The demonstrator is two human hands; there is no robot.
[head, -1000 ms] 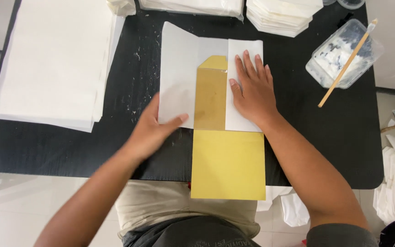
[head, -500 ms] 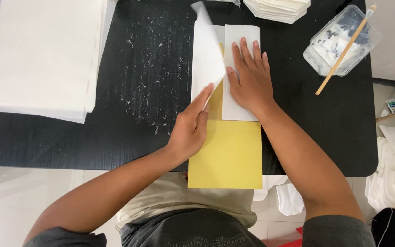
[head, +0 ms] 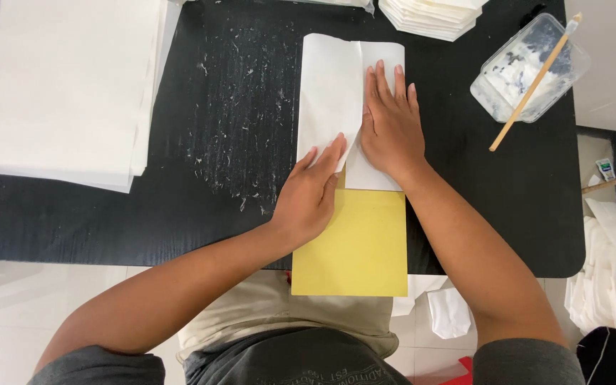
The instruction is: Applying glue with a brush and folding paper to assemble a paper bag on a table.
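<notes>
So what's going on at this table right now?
A person is folding white paper around a yellow card on a black table. The left hand presses the left flap over the middle, while the right hand lies flat on the right flap. The card's lower half sticks out past the table edge. A stack of white sheets lies to the left.
</notes>
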